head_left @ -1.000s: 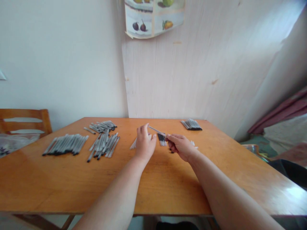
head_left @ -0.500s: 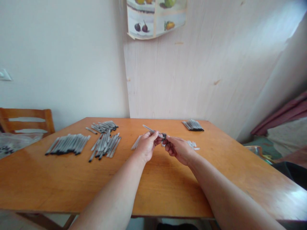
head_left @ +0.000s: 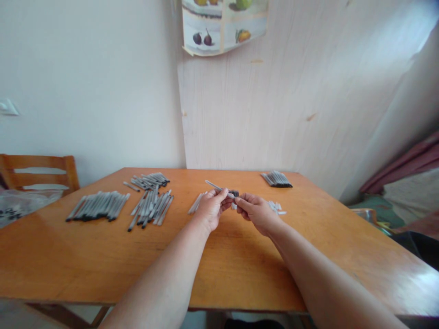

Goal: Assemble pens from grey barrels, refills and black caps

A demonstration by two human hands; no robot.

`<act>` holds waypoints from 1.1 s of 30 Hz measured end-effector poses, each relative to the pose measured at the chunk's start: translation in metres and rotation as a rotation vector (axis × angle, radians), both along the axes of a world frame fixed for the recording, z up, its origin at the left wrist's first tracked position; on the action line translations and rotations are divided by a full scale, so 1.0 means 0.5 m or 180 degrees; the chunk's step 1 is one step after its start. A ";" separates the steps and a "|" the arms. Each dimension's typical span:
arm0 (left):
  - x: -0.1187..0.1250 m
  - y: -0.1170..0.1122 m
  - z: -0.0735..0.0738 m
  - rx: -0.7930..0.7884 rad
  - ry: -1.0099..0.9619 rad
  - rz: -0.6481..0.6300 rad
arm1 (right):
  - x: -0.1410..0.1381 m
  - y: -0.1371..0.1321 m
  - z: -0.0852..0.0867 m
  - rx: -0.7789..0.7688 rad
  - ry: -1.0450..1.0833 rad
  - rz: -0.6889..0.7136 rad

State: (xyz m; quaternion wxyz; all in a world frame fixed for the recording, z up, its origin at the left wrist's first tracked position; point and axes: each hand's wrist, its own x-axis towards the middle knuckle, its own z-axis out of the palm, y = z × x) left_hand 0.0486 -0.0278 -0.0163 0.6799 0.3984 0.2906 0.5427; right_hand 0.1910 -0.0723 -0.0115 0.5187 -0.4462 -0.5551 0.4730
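My left hand (head_left: pixel 210 208) and my right hand (head_left: pixel 255 211) meet above the middle of the wooden table (head_left: pixel 219 256). Both are closed on one thin grey pen (head_left: pixel 215 186), whose free end sticks out up and to the left past my left thumb. My right fingers pinch its dark end (head_left: pixel 234 193). A few loose grey pens (head_left: pixel 196 203) lie just left of my left hand. Small white pieces (head_left: pixel 277 207) lie on the table behind my right hand.
Grey pens lie in a neat row (head_left: pixel 98 206) at the left, in a looser heap (head_left: pixel 151 208) beside it, in a small pile (head_left: pixel 149 180) behind, and in a bundle (head_left: pixel 276 179) at the far right. A wooden chair (head_left: pixel 37 171) holds a plastic bag (head_left: pixel 20 203).
A second ago my left hand was open near the pen held by my right hand. It then closed on the pen, and both hands have stayed together since.
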 end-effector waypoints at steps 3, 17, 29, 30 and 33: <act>0.000 0.002 -0.001 0.0012 -0.0053 0.0025 | -0.001 -0.001 0.003 0.0071 -0.0070 -0.0067; 0.001 0.002 -0.004 0.0031 0.0079 0.0074 | 0.004 0.002 -0.002 -0.0099 -0.0079 -0.0107; 0.001 0.002 -0.005 0.0016 0.0119 0.0050 | 0.004 0.003 -0.004 -0.0213 -0.0151 -0.0158; 0.001 0.002 -0.005 0.0016 0.0129 0.0055 | 0.005 0.004 -0.004 -0.0273 -0.0141 -0.0114; 0.001 0.001 -0.005 -0.0002 0.0156 0.0075 | 0.006 0.006 -0.006 -0.0309 -0.0247 -0.0030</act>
